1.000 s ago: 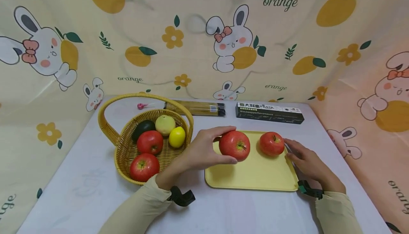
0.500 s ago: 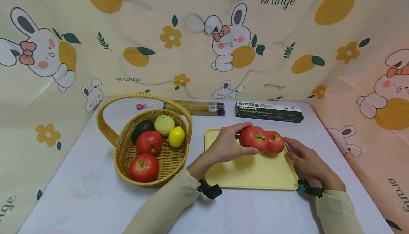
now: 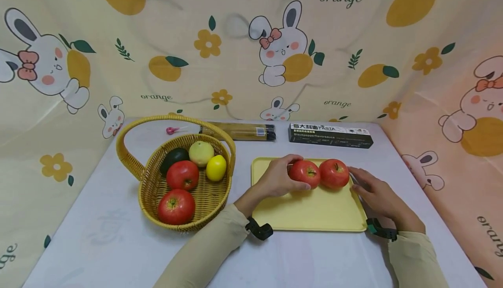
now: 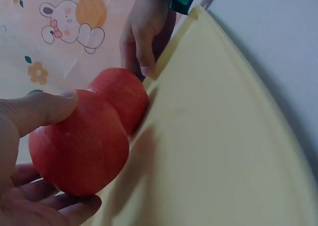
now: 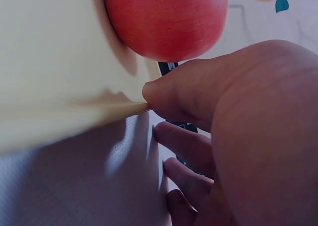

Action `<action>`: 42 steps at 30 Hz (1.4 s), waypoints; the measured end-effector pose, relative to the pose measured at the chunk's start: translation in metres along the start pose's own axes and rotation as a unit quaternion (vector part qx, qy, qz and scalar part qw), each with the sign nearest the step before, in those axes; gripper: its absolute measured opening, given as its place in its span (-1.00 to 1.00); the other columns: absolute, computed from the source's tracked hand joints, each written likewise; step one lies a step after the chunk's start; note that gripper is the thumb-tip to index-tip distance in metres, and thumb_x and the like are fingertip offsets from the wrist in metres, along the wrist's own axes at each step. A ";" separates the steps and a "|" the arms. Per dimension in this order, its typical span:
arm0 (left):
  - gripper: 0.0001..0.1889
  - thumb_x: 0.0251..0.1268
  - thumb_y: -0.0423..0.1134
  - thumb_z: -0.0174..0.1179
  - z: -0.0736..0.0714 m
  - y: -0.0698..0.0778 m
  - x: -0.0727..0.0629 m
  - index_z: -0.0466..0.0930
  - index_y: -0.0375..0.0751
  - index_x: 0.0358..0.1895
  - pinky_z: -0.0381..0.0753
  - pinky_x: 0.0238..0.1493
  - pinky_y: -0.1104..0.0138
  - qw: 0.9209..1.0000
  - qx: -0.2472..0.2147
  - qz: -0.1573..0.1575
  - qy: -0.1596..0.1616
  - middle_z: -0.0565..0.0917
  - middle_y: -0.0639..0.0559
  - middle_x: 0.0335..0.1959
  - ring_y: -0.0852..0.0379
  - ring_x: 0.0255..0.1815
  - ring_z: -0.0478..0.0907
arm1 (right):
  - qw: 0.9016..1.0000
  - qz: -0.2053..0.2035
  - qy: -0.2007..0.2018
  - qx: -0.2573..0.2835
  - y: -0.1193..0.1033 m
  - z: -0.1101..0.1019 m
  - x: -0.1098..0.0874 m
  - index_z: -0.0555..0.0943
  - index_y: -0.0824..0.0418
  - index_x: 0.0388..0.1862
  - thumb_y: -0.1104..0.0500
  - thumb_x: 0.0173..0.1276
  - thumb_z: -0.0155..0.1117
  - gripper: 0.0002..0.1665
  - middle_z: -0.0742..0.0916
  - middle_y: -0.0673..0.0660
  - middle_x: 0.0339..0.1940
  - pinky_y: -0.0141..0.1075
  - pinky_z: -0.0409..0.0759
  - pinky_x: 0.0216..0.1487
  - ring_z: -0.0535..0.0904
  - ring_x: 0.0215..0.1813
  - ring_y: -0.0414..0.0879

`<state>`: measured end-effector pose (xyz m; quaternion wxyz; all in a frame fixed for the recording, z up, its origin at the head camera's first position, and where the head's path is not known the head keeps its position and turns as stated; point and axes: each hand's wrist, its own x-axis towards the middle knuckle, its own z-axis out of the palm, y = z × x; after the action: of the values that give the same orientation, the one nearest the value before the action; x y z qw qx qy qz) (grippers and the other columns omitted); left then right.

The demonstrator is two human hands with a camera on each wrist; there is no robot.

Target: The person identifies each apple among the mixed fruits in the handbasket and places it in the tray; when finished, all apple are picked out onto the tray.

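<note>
In the head view my left hand [image 3: 278,177] grips a red apple [image 3: 305,175] over the yellow tray [image 3: 310,218], with the thumb on one side and the fingers on the other. A second red apple [image 3: 334,174] sits in the tray's far right corner, right beside the held one. My right hand [image 3: 382,196] is at the tray's right edge. In the right wrist view its thumb [image 5: 174,89] lies on the rim, and the other fingers are bent just outside the rim, near the table.
Left of the tray stands a wicker basket [image 3: 146,200] with a tall handle. It holds two red apples [image 3: 177,206], a yellow lemon [image 3: 216,168], a pale round fruit [image 3: 201,154] and a dark green fruit [image 3: 174,160]. Behind lie a spaghetti pack [image 3: 239,131] and a black pasta box [image 3: 331,136].
My left hand has carried its apple rightward across the tray and lowered it beside the second apple. The right hand has stayed at the tray's edge.
</note>
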<state>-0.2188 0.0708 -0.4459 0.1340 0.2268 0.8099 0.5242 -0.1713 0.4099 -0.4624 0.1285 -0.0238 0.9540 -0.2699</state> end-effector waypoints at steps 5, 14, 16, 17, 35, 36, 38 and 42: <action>-0.16 0.16 -0.15 0.70 0.003 -0.005 0.002 0.50 -0.08 0.52 0.73 0.31 0.27 1.000 -0.005 -0.030 -0.001 0.70 -0.05 0.37 0.00 0.36 0.68 | 1.000 0.003 -0.001 0.005 0.000 0.000 -0.001 0.16 0.14 0.82 -0.08 0.71 0.21 -0.13 0.21 0.54 0.75 0.58 0.31 0.45 0.10 0.69 0.65; -0.11 0.27 -0.04 0.65 0.005 -0.012 0.004 0.43 -0.14 0.62 0.70 0.38 0.21 0.998 0.029 -0.045 0.020 0.69 -0.11 0.40 0.00 0.33 0.68 | 1.000 0.013 -0.005 0.006 -0.001 0.001 0.000 0.14 0.14 0.82 -0.11 0.71 0.21 -0.11 0.20 0.53 0.76 0.56 0.35 0.42 0.10 0.69 0.66; -0.10 0.29 0.00 0.63 0.007 -0.013 0.004 0.42 -0.15 0.63 0.68 0.40 0.22 0.998 0.045 -0.042 0.026 0.68 -0.11 0.42 0.01 0.34 0.67 | 1.000 0.016 -0.005 0.005 -0.002 0.001 0.000 0.14 0.14 0.82 -0.11 0.71 0.22 -0.11 0.20 0.53 0.76 0.57 0.35 0.42 0.09 0.69 0.66; -0.10 0.29 0.02 0.62 0.008 -0.013 0.004 0.42 -0.15 0.64 0.68 0.40 0.22 0.997 0.051 -0.041 0.028 0.67 -0.11 0.43 0.01 0.35 0.66 | 1.000 0.016 -0.004 0.005 -0.002 0.001 0.000 0.14 0.14 0.82 -0.10 0.71 0.22 -0.11 0.20 0.53 0.76 0.57 0.34 0.43 0.08 0.70 0.65; -0.07 0.32 0.02 0.60 -0.003 0.001 -0.001 0.37 -0.16 0.67 0.67 0.44 0.16 0.996 0.051 -0.049 0.049 0.60 -0.09 0.55 -0.08 0.50 0.59 | 1.000 0.004 -0.002 0.001 0.000 0.002 0.001 0.16 0.15 0.82 -0.06 0.70 0.23 -0.12 0.22 0.52 0.76 0.58 0.31 0.45 0.08 0.71 0.64; -0.08 0.32 0.01 0.59 -0.005 0.004 -0.002 0.37 -0.15 0.67 0.67 0.45 0.16 0.996 0.055 -0.042 0.051 0.58 -0.07 0.57 -0.08 0.51 0.58 | 1.000 0.005 -0.003 0.001 0.000 0.002 0.001 0.16 0.15 0.82 -0.06 0.70 0.23 -0.12 0.22 0.52 0.76 0.58 0.31 0.45 0.08 0.70 0.64; -0.10 0.34 -0.01 0.58 -0.007 0.011 -0.004 0.38 -0.13 0.67 0.67 0.44 0.17 0.997 0.060 -0.029 0.048 0.57 -0.04 0.58 -0.07 0.53 0.57 | 1.000 0.007 -0.004 0.003 -0.001 0.002 0.001 0.15 0.15 0.82 -0.06 0.71 0.22 -0.12 0.21 0.53 0.76 0.57 0.33 0.45 0.09 0.70 0.64; -0.14 0.36 -0.01 0.56 -0.012 0.029 -0.013 0.40 -0.09 0.66 0.72 0.34 0.28 0.998 0.058 -0.006 0.025 0.61 -0.01 0.54 -0.03 0.48 0.58 | 1.000 0.008 -0.004 0.005 -0.001 0.001 0.001 0.15 0.15 0.82 -0.06 0.70 0.22 -0.12 0.21 0.53 0.76 0.59 0.31 0.44 0.07 0.70 0.65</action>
<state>-0.2072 0.0647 -0.4151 0.1036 0.2164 0.8433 0.4809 -0.1719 0.4080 -0.4627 0.1342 -0.0167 0.9524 -0.2731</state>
